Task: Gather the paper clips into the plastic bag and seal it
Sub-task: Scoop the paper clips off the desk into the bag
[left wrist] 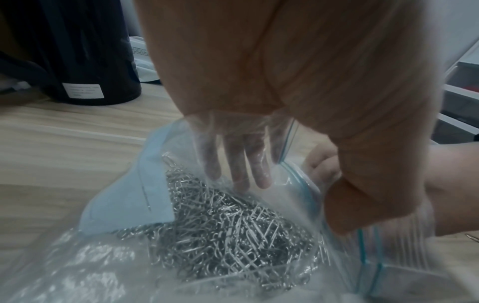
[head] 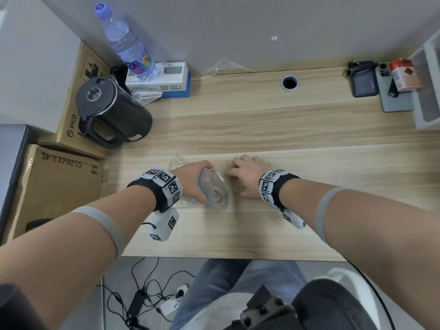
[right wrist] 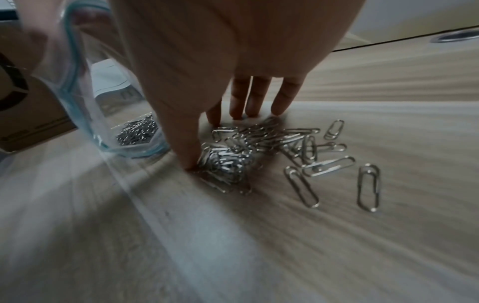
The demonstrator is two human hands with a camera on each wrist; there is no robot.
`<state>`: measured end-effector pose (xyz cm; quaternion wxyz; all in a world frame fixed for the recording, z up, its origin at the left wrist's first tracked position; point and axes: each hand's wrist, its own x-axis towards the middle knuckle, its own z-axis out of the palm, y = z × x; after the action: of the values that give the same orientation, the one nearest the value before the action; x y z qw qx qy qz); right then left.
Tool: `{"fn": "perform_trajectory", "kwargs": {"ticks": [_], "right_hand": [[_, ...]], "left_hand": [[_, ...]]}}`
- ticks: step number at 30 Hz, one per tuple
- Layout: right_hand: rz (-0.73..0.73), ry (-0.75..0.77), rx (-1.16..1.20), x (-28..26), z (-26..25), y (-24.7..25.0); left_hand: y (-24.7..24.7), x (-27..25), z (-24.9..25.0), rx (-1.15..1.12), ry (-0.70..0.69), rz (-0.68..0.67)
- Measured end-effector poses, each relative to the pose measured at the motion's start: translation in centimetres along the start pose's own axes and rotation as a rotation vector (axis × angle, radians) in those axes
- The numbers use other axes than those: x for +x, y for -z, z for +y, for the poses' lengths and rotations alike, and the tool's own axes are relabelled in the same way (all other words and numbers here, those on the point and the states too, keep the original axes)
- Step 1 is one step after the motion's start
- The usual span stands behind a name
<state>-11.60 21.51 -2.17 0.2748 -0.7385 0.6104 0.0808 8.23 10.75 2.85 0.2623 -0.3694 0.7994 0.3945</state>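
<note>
Raking loose paper clips [right wrist: 261, 147] with spread right hand [head: 247, 172] toward plastic bag [head: 215, 189], left hand [head: 194, 181] pinching mouth wide; best swept together.

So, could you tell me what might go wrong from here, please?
1. The right hand has its fingers on the heap of loose paper clips; the outlying ones could be missed.
2. The plastic bag, held open by the left hand, lies low on the desk, so clips inside might spill.
</note>
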Motion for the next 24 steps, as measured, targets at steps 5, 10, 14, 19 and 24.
{"fn": "perform_trajectory", "kwargs": {"ticks": [5,10,14,19,24], "right_hand": [[-0.052,0.021,0.043,-0.5,0.1,0.4],[-0.077,0.002,-0.003,-1.5,1.4,0.6],[0.013,-0.068,0.033,-2.7,2.8,0.9],[-0.02,-0.243,0.063,-4.2,4.2,1.0],[0.011,-0.217,0.137,-3.9,3.2,-0.7]], "left_hand": [[0.0,0.0,0.0,0.0,0.009,0.008],[0.2,0.1,0.3,0.037,0.02,0.003],[0.3,0.2,0.4,0.059,0.038,-0.01],[0.5,0.3,0.6,0.078,0.04,-0.022],[0.1,0.2,0.4,0.075,0.025,-0.006]]}}
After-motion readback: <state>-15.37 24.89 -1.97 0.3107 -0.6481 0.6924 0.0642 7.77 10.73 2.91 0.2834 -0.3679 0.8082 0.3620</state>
